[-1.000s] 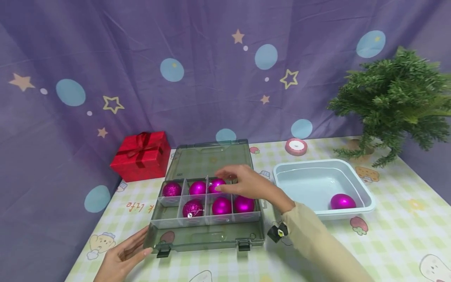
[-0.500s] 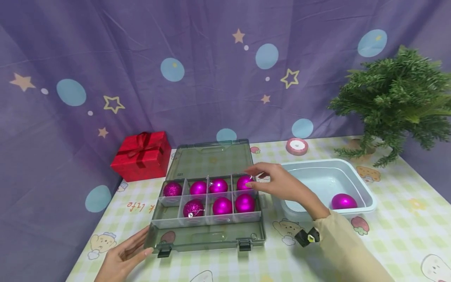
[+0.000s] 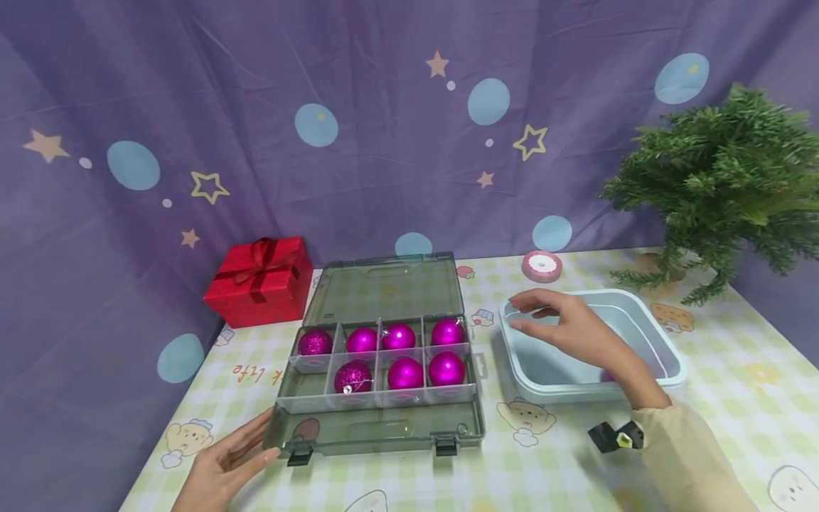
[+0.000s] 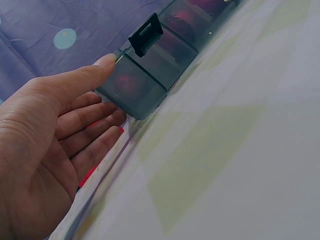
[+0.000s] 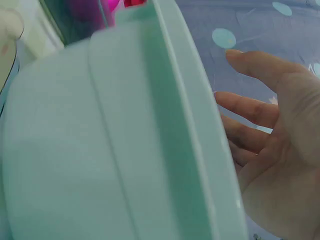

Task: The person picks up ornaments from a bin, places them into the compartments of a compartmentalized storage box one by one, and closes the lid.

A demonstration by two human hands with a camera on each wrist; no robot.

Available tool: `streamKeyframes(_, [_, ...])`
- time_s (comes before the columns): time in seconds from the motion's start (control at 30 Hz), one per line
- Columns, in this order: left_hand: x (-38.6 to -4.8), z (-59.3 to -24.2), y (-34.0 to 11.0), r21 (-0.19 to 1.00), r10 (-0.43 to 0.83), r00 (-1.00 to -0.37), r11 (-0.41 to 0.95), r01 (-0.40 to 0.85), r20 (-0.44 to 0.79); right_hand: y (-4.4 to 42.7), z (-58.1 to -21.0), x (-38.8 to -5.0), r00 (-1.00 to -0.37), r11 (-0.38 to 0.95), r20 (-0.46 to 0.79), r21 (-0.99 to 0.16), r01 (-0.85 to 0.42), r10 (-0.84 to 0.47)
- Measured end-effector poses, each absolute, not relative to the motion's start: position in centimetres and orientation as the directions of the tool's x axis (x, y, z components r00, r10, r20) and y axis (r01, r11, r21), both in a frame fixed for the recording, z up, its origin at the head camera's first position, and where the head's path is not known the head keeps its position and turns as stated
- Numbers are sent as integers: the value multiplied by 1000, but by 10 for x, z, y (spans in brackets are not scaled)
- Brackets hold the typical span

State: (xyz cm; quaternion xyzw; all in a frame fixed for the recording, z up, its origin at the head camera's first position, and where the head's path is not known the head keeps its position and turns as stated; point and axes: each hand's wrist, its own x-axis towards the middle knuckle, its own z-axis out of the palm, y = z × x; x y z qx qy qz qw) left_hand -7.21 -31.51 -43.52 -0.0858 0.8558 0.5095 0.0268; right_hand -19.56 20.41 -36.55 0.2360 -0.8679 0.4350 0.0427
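Note:
A grey see-through divider box [image 3: 377, 430] lies with its lid raised back. Several magenta Christmas baubles [image 3: 405, 373] sit in its compartments, some glossy, some glittery; the front-left compartment has none. At the box's front left corner, my left hand [image 3: 224, 466] rests its thumb [image 4: 102, 65] on the edge, the other fingers loosely extended along the side. My right hand [image 3: 569, 327] hovers over the left part of a pale blue tub [image 3: 525, 387], fingers apart and holding nothing. Behind that wrist, one more bauble [image 3: 606, 375] in the tub is mostly hidden.
A red gift box [image 3: 259, 284] with a ribbon stands at the back left. Behind the tub lies a ribbon spool [image 3: 542, 266]. A small artificial tree [image 3: 723, 185] stands at the back right, and a purple curtain [image 3: 358, 192] hangs behind.
My right hand has moved right, from over the box's back-row baubles to over the tub. My left hand stays at the box corner, and the baubles look unmoved.

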Motion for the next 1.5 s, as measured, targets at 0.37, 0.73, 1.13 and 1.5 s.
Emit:
streamKeyframes(0.37, [-70,-436,-316,878,-114,-987,455,-151,-111,239,-368,-181,-898,591,290,-678,-437,-332])
streamKeyframes(0.73, [-70,-437,-315,891,-99,-993,441,-106,-69,276,-374,-173,-910,630,266,-658,-413,-319])
streamKeyframes(1.13, [-71,-436,-316,887,-116,-988,438,-145,-105,310,-376,-163,-931,696,181,-623,-357,-316])
streamKeyframes(1.5, [-71,-436,-316,882,-114,-988,447,-148,-108,324,-374,-158,-945,731,88,-612,-301,-315])
